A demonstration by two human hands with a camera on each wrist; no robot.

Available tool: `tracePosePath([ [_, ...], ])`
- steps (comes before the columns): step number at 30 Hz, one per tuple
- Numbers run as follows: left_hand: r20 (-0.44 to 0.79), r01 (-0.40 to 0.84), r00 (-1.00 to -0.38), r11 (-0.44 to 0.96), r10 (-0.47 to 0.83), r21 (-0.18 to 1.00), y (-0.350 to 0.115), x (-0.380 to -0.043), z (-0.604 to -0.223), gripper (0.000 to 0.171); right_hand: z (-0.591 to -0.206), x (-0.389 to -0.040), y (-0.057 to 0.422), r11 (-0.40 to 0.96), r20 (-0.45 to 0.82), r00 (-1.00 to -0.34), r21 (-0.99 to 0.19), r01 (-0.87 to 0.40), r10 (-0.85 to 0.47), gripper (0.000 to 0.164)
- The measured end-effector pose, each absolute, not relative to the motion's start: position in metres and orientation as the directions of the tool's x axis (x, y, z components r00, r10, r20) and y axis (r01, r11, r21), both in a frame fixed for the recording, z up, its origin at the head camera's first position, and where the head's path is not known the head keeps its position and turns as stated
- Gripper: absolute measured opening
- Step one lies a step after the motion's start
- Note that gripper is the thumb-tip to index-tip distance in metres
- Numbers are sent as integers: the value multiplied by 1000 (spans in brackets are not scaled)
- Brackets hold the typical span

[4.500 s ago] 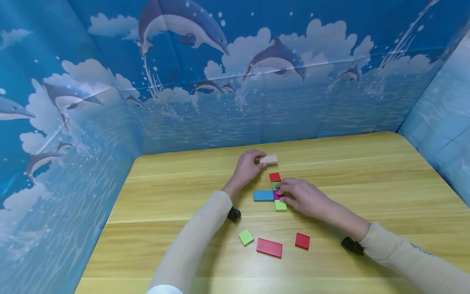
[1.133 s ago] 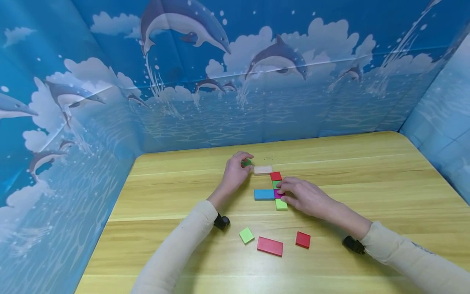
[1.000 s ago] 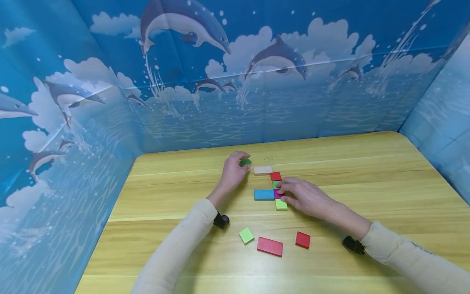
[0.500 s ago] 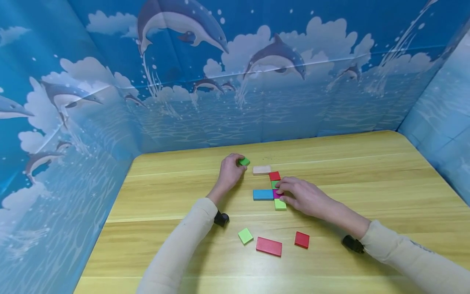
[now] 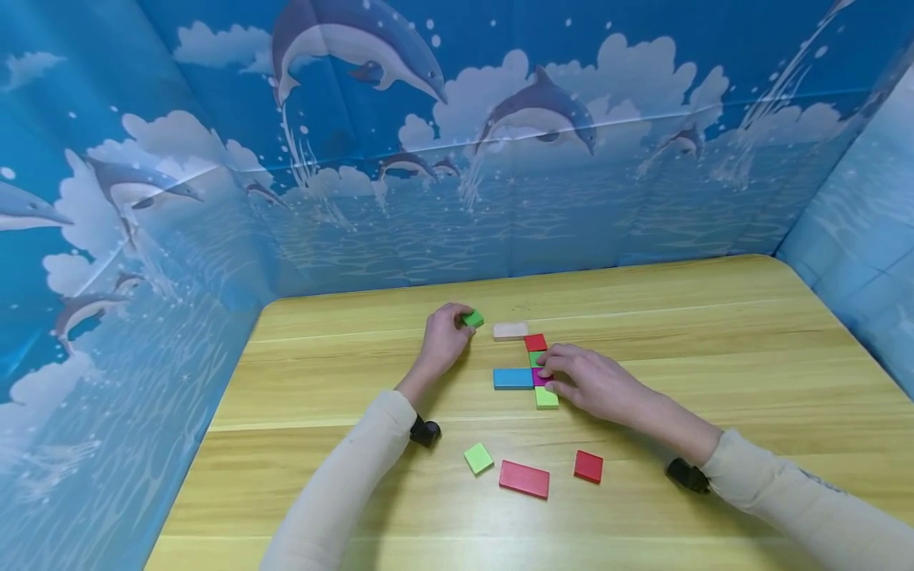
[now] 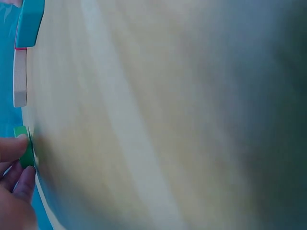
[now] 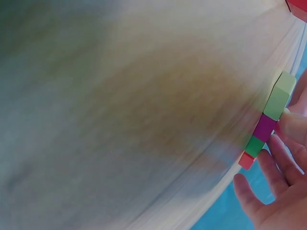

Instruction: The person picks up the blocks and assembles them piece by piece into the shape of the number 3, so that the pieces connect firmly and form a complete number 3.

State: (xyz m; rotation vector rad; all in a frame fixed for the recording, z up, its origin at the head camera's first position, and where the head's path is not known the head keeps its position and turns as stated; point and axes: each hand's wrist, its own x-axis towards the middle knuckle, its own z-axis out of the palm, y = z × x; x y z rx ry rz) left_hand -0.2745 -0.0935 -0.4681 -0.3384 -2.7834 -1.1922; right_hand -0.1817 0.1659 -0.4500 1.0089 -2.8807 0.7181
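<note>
My left hand (image 5: 443, 342) pinches a green block (image 5: 474, 319) between thumb and fingers; the left wrist view shows that green block (image 6: 29, 154) at the table surface. Just right of it lies a pale wooden block (image 5: 510, 331), its right end by a red block (image 5: 535, 342). From there a short column runs toward me: a green block (image 5: 536, 359), a purple block (image 5: 539, 377) and a light green block (image 5: 546, 398). A long blue block (image 5: 513, 379) joins the purple one's left side. My right hand (image 5: 596, 382) rests its extended fingertips at the purple block, partly covering the column.
Nearer me on the wooden table (image 5: 321, 507) lie a loose light green block (image 5: 478, 458), a long red block (image 5: 524, 479) and a square red block (image 5: 589, 466). A curtain (image 5: 457, 222) printed with dolphins stands behind the table and along its sides.
The pale wooden block, gripped by my left hand at first, now lies left of the red block. That hand has shifted left and toward me, holding a green block. My right hand has stayed put.
</note>
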Motion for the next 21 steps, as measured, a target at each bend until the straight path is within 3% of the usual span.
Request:
tracePosePath([
  [21,147,234,-971,612,190,755,-97,-255,-469,32,-451,-181,166,669,157,-792,-454,-588,-590,18],
])
